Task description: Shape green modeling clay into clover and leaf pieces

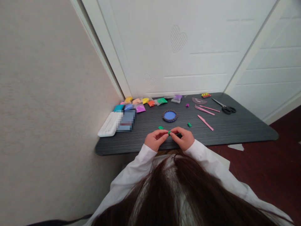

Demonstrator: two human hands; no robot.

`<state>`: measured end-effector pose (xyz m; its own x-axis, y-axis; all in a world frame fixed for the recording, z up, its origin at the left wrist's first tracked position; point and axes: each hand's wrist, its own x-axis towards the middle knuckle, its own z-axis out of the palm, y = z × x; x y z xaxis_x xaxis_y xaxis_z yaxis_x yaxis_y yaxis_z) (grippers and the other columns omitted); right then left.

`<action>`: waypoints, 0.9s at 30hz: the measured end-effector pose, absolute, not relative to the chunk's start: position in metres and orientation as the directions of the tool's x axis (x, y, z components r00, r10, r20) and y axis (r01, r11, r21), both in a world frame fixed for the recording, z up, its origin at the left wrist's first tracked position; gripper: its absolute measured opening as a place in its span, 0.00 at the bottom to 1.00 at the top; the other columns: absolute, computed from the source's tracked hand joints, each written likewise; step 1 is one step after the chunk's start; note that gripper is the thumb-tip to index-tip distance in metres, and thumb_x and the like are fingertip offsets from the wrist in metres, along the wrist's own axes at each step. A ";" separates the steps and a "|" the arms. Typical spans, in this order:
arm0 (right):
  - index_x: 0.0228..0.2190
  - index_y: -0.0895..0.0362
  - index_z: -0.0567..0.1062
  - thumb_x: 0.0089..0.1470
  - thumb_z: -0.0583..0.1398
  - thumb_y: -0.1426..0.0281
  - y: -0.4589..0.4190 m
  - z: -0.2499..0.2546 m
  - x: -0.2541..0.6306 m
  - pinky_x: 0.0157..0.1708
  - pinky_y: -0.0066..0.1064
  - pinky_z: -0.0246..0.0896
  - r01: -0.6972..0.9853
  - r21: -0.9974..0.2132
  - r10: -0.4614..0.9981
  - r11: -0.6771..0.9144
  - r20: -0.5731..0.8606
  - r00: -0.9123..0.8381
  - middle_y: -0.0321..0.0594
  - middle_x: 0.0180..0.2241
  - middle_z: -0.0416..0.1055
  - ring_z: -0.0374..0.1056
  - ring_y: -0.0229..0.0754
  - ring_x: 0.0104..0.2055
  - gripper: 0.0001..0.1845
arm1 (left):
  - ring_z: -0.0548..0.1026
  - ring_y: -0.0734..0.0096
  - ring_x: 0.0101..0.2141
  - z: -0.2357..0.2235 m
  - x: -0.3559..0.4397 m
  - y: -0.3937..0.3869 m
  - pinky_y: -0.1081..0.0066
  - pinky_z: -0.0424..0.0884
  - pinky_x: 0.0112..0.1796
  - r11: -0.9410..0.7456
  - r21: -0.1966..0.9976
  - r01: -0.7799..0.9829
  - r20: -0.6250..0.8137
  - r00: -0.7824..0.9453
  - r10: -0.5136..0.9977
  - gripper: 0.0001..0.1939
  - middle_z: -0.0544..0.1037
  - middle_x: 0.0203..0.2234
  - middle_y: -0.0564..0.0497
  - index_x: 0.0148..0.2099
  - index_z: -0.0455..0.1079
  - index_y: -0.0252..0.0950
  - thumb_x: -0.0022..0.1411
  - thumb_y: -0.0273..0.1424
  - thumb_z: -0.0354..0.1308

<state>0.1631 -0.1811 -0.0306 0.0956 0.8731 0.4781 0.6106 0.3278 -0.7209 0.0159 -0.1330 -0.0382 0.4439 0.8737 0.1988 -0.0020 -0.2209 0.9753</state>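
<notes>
Between the fingertips of both hands, over the table's near edge, is a small piece of green clay. My left hand pinches it from the left, and my right hand pinches it from the right. Just beyond my left fingers lies a flat, leaf-shaped green clay piece. A short green clay lump rests past my right hand. Farther back sits a blue disc ringed by a dark brown, beaded-looking rim.
Colourful clay packets line the table's back left. A white case sits by the left wall. Pink modelling tools, black scissors, a clear curved plate and a purple lump lie rightward. The dark table meets white panels behind.
</notes>
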 end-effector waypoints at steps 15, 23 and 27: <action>0.35 0.55 0.68 0.47 0.54 0.71 -0.182 -0.031 0.162 0.35 0.29 0.60 0.601 -0.682 0.848 0.417 0.530 0.015 0.38 0.29 0.69 0.65 0.36 0.32 0.10 | 0.72 0.74 0.25 -0.040 0.017 -0.132 0.71 0.70 0.30 -0.149 0.987 -0.060 0.160 0.459 0.874 0.12 0.75 0.25 0.51 0.33 0.69 0.33 0.46 0.33 0.59; 0.29 0.56 0.67 0.46 0.54 0.69 -0.182 -0.031 0.162 0.32 0.29 0.59 0.629 -0.672 0.843 0.391 0.536 0.049 0.37 0.26 0.67 0.63 0.36 0.29 0.05 | 0.72 0.73 0.29 -0.040 0.016 -0.130 0.70 0.69 0.35 -0.174 0.982 -0.072 0.188 0.440 0.878 0.11 0.74 0.27 0.50 0.33 0.68 0.33 0.46 0.32 0.58; 0.26 0.57 0.67 0.45 0.55 0.69 -0.182 -0.030 0.161 0.31 0.28 0.58 0.641 -0.666 0.848 0.382 0.528 0.043 0.36 0.24 0.66 0.62 0.36 0.28 0.04 | 0.71 0.72 0.32 -0.040 0.013 -0.128 0.70 0.67 0.37 -0.238 0.971 -0.037 0.230 0.432 0.872 0.08 0.73 0.29 0.49 0.33 0.70 0.34 0.47 0.32 0.58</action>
